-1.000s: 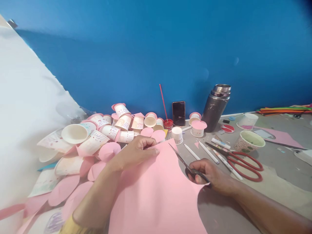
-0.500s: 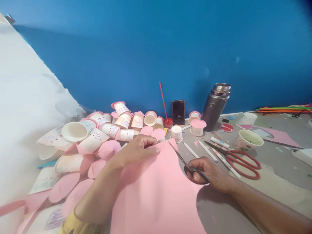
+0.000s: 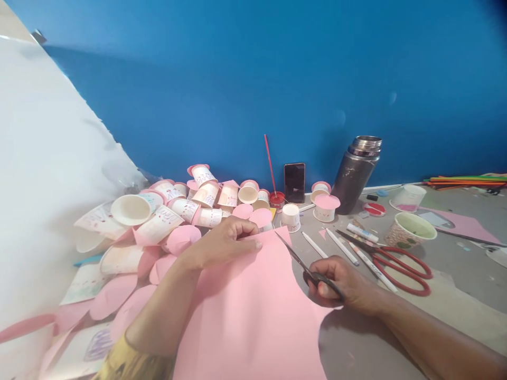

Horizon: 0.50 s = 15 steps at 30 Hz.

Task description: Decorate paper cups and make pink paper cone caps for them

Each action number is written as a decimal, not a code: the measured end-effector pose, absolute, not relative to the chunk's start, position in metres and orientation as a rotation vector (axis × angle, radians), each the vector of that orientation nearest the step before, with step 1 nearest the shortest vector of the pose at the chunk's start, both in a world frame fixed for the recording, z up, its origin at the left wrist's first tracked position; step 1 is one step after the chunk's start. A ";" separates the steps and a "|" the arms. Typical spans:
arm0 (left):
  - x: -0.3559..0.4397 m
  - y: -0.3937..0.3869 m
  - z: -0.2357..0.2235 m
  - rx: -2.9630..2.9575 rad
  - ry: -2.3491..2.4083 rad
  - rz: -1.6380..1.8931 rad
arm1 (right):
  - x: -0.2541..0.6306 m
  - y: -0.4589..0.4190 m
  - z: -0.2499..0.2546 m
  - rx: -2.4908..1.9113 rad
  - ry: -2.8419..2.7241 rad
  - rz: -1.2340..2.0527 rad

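A large sheet of pink paper (image 3: pixel 253 311) lies in front of me, with curved cut-outs along its right edge. My left hand (image 3: pixel 227 240) grips its upper left edge, thumb on top and fingers curled. In my right hand (image 3: pixel 340 282) is a pair of dark-handled scissors (image 3: pixel 296 257), fingers in the loops. Their blades point up and left, at the sheet's top right corner, with the pink edge between or under them; I cannot tell exactly which. Just beyond the sheet stands a small white paper cup (image 3: pixel 291 217).
Decorated paper cups (image 3: pixel 180 208) with pink discs are heaped at left. Red-handled scissors (image 3: pixel 407 269), white markers (image 3: pixel 343 245) and a patterned cup (image 3: pixel 412 231) lie at right. A dark flask (image 3: pixel 358 174), a phone (image 3: pixel 294 182) and a red paint pot (image 3: pixel 277 199) stand by the blue wall.
The whole view has shifted slightly, so things on the table appear a little further right. Both hands keep nearly the same hold on the paper and the scissors.
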State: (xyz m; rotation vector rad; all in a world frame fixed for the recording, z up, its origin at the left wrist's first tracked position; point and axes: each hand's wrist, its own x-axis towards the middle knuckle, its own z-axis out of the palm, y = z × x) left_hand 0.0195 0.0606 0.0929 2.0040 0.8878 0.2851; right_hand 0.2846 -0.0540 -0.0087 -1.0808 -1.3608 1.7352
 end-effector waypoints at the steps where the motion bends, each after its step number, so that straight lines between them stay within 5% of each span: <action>1: 0.019 0.061 0.093 2.006 0.884 0.282 | 0.285 -0.054 -0.009 -1.085 -1.359 1.734; 15: 0.015 0.061 0.091 2.076 0.867 0.254 | 0.289 -0.052 -0.006 -1.264 -1.469 1.666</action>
